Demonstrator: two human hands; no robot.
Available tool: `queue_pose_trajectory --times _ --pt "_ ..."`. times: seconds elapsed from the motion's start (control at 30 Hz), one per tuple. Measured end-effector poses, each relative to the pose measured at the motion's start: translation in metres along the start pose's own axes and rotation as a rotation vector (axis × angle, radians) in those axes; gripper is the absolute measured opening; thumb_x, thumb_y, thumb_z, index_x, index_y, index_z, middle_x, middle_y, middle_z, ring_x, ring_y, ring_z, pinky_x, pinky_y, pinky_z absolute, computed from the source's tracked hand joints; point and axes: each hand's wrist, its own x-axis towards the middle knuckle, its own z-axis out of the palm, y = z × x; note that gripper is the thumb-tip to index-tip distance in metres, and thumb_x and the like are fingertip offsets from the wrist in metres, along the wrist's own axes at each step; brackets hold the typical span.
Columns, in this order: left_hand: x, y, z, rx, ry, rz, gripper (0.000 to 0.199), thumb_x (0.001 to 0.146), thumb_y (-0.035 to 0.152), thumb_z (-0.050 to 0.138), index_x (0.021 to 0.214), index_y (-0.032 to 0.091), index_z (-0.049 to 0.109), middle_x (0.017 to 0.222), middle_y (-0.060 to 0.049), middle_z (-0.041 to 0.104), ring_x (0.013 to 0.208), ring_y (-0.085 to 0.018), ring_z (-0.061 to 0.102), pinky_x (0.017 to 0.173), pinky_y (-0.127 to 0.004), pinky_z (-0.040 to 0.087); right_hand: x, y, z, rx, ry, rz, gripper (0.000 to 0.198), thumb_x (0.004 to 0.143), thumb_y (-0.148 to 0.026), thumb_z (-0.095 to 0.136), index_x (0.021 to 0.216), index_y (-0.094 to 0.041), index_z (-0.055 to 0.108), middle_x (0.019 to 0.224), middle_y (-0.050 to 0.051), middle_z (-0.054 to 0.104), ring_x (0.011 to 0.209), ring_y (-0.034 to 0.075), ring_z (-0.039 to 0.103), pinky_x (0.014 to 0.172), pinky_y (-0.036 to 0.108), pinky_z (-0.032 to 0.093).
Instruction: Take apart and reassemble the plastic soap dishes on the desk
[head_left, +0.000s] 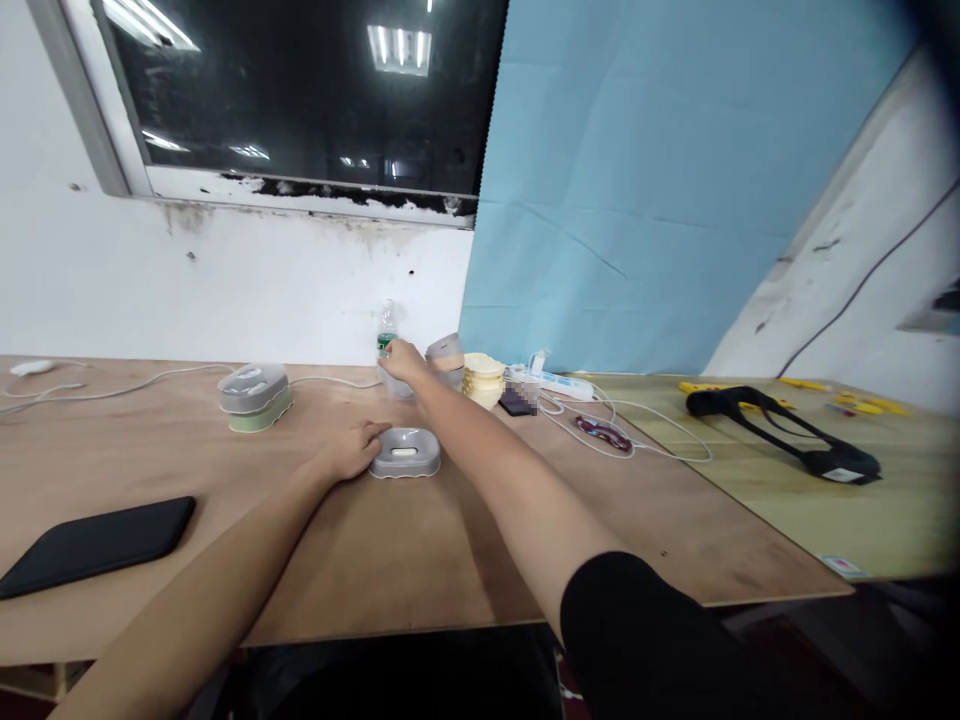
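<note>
A grey soap dish (417, 462) with a wavy lower edge and a slot in its middle lies on the table in front of me. My left hand (351, 453) grips its left end, with the fingertips at the rim. Farther back, my right hand (403, 361) reaches down with bent fingers onto another pale grey dish (397, 386), which it partly hides. Close by on the right are a stack of grey and peach dishes (445, 355) and a stack of cream dishes (484, 378). A clear bottle (387, 322) with a green label stands behind my right hand.
Grey-over-green stacked dishes (256, 398) stand at the left, with a black flat case (101, 540) nearer me. White cables cross the table. A power strip (562, 385), a dark phone-like item (516, 402), a maroon object (603, 434) and a black strap-like frame (787, 430) lie right.
</note>
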Motion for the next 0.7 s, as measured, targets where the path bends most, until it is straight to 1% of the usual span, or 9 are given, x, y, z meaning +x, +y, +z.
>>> queue_pose_trajectory --times 0.07,0.17,0.23,0.27,0.37,0.47,0.6,0.7 --pt "-0.001 0.001 -0.001 0.001 0.0 -0.004 0.05 0.087 0.027 0.035 0.132 0.014 0.052 0.129 -0.011 0.058 0.115 -0.025 0.056 0.103 -0.037 0.04 -0.002 -0.001 0.004 -0.017 0.047 -0.019 0.023 0.079 -0.027 0.057 0.1 -0.021 0.06 0.106 0.006 0.065 0.097 0.022 0.06 0.08 0.031 0.046" --pt "-0.001 0.003 -0.002 0.008 -0.009 0.002 0.051 0.088 0.03 0.034 0.133 0.013 0.051 0.131 -0.012 0.057 0.117 -0.025 0.055 0.104 -0.037 0.039 -0.008 0.0 0.005 -0.062 0.093 -0.048 0.027 0.079 -0.026 0.057 0.106 -0.022 0.058 0.105 0.006 0.066 0.095 0.022 0.061 0.078 0.031 0.046" --pt "-0.001 0.003 -0.003 0.009 -0.013 0.003 0.051 0.089 0.032 0.033 0.133 0.013 0.051 0.131 -0.011 0.057 0.118 -0.025 0.054 0.105 -0.037 0.039 -0.01 0.001 0.004 -0.11 0.067 -0.044 0.031 0.078 -0.03 0.06 0.107 -0.021 0.058 0.103 0.007 0.067 0.094 0.023 0.062 0.077 0.031 0.046" --pt "-0.001 0.003 -0.003 0.01 -0.013 0.004 0.051 0.089 0.033 0.033 0.133 0.014 0.051 0.131 -0.01 0.057 0.118 -0.024 0.054 0.105 -0.038 0.039 -0.011 0.001 0.003 -0.127 0.036 -0.036 0.03 0.078 -0.033 0.062 0.105 -0.02 0.059 0.102 0.008 0.067 0.093 0.023 0.062 0.076 0.031 0.046" --pt "-0.002 0.004 -0.005 0.015 -0.015 0.002 0.051 0.09 0.035 0.033 0.133 0.015 0.051 0.132 -0.01 0.057 0.119 -0.025 0.054 0.105 -0.038 0.038 -0.012 0.003 0.004 -0.143 -0.04 -0.045 0.02 0.08 -0.038 0.062 0.092 -0.022 0.063 0.099 0.007 0.068 0.091 0.023 0.063 0.074 0.03 0.045" --pt "-0.003 0.006 -0.006 0.024 -0.024 -0.007 0.051 0.091 0.037 0.032 0.134 0.015 0.05 0.134 -0.01 0.055 0.12 -0.025 0.053 0.106 -0.038 0.037 -0.015 0.006 0.004 -0.153 -0.028 -0.116 0.015 0.083 -0.036 0.059 0.091 -0.023 0.063 0.099 0.005 0.069 0.09 0.021 0.063 0.072 0.029 0.045" --pt "-0.003 0.007 -0.007 0.031 -0.031 -0.003 0.051 0.091 0.038 0.032 0.132 0.015 0.051 0.134 -0.009 0.055 0.122 -0.024 0.051 0.107 -0.037 0.036 -0.022 0.009 0.001 -0.188 -0.025 -0.16 0.017 0.085 -0.036 0.058 0.093 -0.022 0.063 0.099 0.006 0.069 0.09 0.02 0.063 0.071 0.027 0.044" --pt "-0.003 0.007 -0.007 0.032 -0.032 -0.004 0.051 0.091 0.039 0.032 0.132 0.015 0.051 0.134 -0.01 0.055 0.122 -0.024 0.051 0.107 -0.037 0.036 -0.027 0.011 -0.004 -0.228 -0.035 -0.199 0.018 0.084 -0.037 0.058 0.091 -0.022 0.063 0.099 0.006 0.069 0.09 0.021 0.063 0.071 0.027 0.043"
